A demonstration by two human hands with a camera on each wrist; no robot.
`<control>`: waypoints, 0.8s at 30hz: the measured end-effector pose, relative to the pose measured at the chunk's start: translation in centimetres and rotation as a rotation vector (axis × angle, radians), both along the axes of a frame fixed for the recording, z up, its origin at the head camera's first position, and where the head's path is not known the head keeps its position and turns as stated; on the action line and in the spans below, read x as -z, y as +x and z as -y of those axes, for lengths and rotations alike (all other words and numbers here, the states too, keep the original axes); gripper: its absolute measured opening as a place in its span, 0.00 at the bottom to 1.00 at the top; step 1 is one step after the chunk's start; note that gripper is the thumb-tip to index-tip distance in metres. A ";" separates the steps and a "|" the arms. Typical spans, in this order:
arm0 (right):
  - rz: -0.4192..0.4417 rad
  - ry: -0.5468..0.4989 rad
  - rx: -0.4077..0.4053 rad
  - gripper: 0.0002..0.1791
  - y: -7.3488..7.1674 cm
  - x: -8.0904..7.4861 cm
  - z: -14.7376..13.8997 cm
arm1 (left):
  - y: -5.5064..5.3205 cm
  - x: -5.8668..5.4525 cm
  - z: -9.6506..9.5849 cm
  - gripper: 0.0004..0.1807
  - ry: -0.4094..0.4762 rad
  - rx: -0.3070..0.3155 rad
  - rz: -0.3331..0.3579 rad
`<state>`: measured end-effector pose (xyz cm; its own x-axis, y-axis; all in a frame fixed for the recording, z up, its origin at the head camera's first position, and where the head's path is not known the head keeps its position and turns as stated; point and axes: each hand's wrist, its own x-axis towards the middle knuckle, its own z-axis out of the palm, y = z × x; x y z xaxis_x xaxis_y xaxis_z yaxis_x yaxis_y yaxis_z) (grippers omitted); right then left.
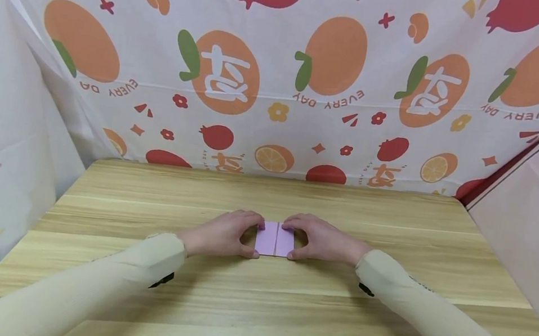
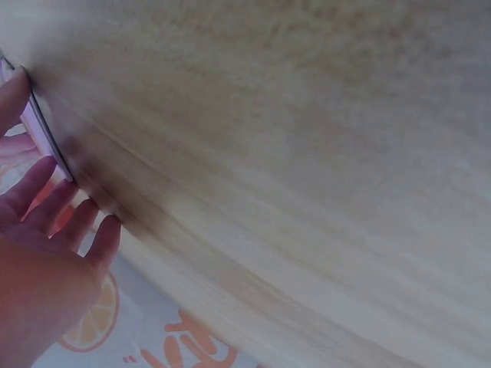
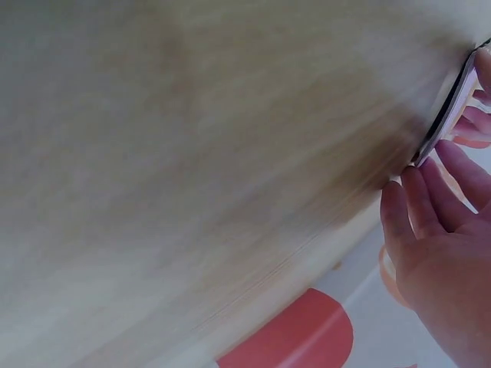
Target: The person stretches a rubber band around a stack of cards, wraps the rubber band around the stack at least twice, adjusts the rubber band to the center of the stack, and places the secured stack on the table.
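Observation:
Two flat pink card panels [image 1: 266, 238] lie side by side at the middle of the table, with a narrow gap running between them. My left hand [image 1: 222, 234] holds the left panel by its outer side, thumb at the near corner and forefinger at the far one. On the opposite side, my right hand [image 1: 326, 242] grips the right panel [image 1: 284, 242] in the same way. In the left wrist view the pink card [image 2: 38, 130] appears edge-on with a dark lower edge. Whether the two panels join underneath is hidden.
A wood-grain table [image 1: 240, 312] spreads around both hands. Behind its far edge hangs a white curtain [image 1: 267, 105] printed with fruit. Pale cloth walls [image 1: 7, 99] stand at the left and right sides.

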<state>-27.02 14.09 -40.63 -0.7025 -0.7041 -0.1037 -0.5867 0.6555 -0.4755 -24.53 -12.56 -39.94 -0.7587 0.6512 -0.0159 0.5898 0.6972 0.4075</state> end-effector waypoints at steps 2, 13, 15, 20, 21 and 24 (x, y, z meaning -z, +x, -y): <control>0.004 0.001 0.000 0.36 0.1 0.0 0.0 | 0.1 -0.1 0.0 0.30 -0.004 -0.011 0.006; -0.010 0.020 0.003 0.37 -0.1 0.0 0.0 | 0.0 -0.3 -0.1 0.28 0.017 0.000 0.002; -0.003 0.017 0.005 0.37 0.0 -0.1 0.0 | 0.0 -0.2 -0.1 0.28 0.022 0.006 -0.002; 0.004 -0.020 -0.005 0.36 0.0 -0.3 0.1 | 0.0 -0.2 0.1 0.29 0.022 0.007 -0.004; 0.004 -0.031 -0.005 0.36 0.0 -0.3 0.1 | 0.0 -0.1 0.1 0.30 0.023 0.007 -0.003; 0.007 -0.071 0.020 0.35 0.0 -0.6 0.0 | 0.1 0.0 0.2 0.32 0.033 0.002 0.009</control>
